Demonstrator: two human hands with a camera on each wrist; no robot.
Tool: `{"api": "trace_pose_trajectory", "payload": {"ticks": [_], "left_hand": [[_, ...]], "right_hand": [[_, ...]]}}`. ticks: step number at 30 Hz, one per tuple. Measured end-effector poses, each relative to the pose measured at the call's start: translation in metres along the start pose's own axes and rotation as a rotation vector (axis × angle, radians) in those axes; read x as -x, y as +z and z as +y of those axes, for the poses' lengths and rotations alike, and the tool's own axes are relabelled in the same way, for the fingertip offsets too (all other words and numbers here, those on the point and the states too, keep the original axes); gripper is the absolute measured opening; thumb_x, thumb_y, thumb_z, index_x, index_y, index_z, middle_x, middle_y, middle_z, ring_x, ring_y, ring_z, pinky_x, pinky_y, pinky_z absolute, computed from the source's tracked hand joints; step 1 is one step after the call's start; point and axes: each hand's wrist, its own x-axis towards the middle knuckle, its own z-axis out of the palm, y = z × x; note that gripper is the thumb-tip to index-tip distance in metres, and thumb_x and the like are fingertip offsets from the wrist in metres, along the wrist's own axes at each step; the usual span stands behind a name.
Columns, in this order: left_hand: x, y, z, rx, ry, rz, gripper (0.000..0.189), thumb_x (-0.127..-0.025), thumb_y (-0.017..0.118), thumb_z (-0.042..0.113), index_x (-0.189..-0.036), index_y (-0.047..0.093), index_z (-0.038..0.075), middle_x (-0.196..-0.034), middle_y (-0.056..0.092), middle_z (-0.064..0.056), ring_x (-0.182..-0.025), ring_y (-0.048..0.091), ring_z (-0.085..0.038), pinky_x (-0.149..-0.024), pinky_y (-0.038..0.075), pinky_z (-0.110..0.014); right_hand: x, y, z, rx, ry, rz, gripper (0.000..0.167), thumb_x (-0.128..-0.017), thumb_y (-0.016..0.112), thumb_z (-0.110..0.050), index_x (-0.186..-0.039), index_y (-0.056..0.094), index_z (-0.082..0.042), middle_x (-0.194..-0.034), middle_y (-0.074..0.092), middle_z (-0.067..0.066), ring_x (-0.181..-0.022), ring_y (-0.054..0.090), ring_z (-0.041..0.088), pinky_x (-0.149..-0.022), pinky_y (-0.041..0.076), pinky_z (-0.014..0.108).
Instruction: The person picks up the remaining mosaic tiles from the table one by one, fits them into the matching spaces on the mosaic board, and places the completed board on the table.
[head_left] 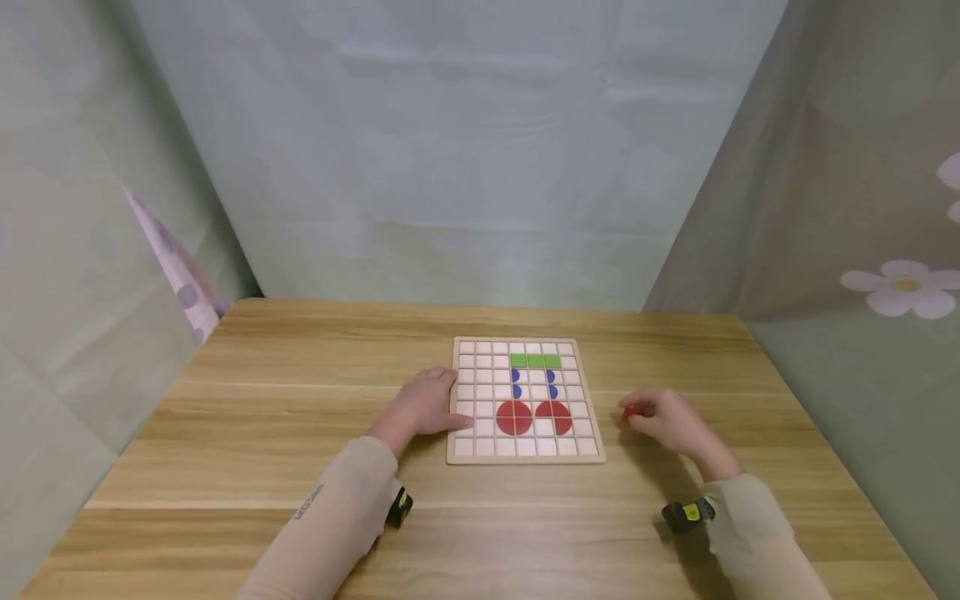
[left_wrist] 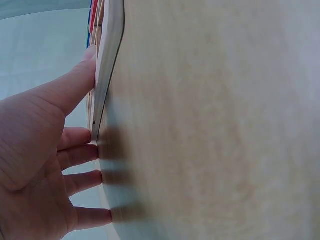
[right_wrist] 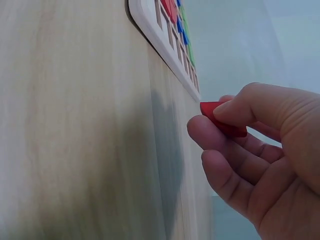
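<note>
A wooden grid board (head_left: 451, 457) with white cells lies flat on the table. It bears three green squares (head_left: 536, 361), several blue half circles (head_left: 516, 392), a full red circle (head_left: 513, 417) and a red shape (head_left: 553, 417) of three quarter pieces around a white cell. At the board's left edge rests my left hand (head_left: 423, 404), thumb over the frame and fingers extended along the side. My right hand (head_left: 670, 422), right of the board, pinches a small red quarter-circle piece (right_wrist: 230, 125) between thumb and fingers above the table. The fingers partly cover that piece.
The wooden table (head_left: 525, 533) has a pale wood-grain top. Light green curtains (head_left: 465, 167) hang behind it and at both sides, with flowers (head_left: 906, 287) printed on the right one. Each wrist carries a small black device (head_left: 401, 507).
</note>
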Motion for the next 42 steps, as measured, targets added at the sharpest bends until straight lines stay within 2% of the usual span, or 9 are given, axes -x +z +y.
{"api": "trace_pose_trajectory", "payload": {"ticks": [6, 12, 24, 31, 42], "left_hand": [[-0.001, 0.001, 0.0, 0.006, -0.009, -0.005, 0.092, -0.078, 0.069, 0.055, -0.144, 0.036, -0.001, -0.149, 0.036, -0.019, -0.139, 0.031, -0.037, -0.113, 0.028, -0.051], [-0.002, 0.002, -0.001, 0.01, -0.015, -0.004, 0.092, -0.079, 0.069, 0.055, -0.144, 0.035, 0.0, -0.149, 0.036, -0.019, -0.139, 0.031, -0.037, -0.112, 0.028, -0.053], [-0.001, 0.001, -0.001, 0.017, -0.013, 0.0, 0.092, -0.078, 0.069, 0.055, -0.144, 0.035, 0.0, -0.149, 0.035, -0.019, -0.139, 0.031, -0.037, -0.113, 0.028, -0.052], [-0.001, 0.001, 0.0, 0.034, -0.023, -0.002, 0.092, -0.078, 0.07, 0.053, -0.144, 0.035, 0.0, -0.15, 0.035, -0.019, -0.139, 0.031, -0.037, -0.113, 0.027, -0.051], [-0.001, 0.0, 0.001, 0.035, -0.02, -0.005, 0.091, -0.078, 0.07, 0.053, -0.144, 0.035, 0.0, -0.15, 0.035, -0.019, -0.139, 0.03, -0.037, -0.113, 0.026, -0.052]], "right_hand": [[-0.002, 0.004, -0.003, 0.009, 0.001, 0.005, 0.02, -0.084, 0.066, -0.006, -0.103, 0.07, -0.001, -0.097, 0.07, 0.011, -0.088, 0.064, 0.021, -0.071, 0.052, 0.029], [-0.005, 0.011, -0.009, 0.015, 0.01, 0.004, 0.021, -0.086, 0.066, -0.008, -0.106, 0.07, -0.003, -0.1, 0.07, 0.01, -0.089, 0.062, 0.019, -0.076, 0.052, 0.031], [-0.012, 0.024, -0.018, -0.095, 0.059, 0.021, 0.014, -0.086, 0.067, -0.01, -0.098, 0.069, -0.006, -0.093, 0.069, 0.006, -0.083, 0.06, 0.016, -0.072, 0.05, 0.028], [-0.015, 0.028, -0.025, -0.139, 0.136, 0.012, 0.014, -0.086, 0.068, -0.011, -0.1, 0.067, -0.009, -0.096, 0.067, 0.007, -0.082, 0.058, 0.017, -0.07, 0.051, 0.026], [-0.02, 0.034, -0.034, -0.123, 0.115, 0.01, 0.013, -0.087, 0.067, -0.011, -0.1, 0.068, -0.008, -0.098, 0.069, 0.007, -0.085, 0.061, 0.017, -0.073, 0.052, 0.028]]}}
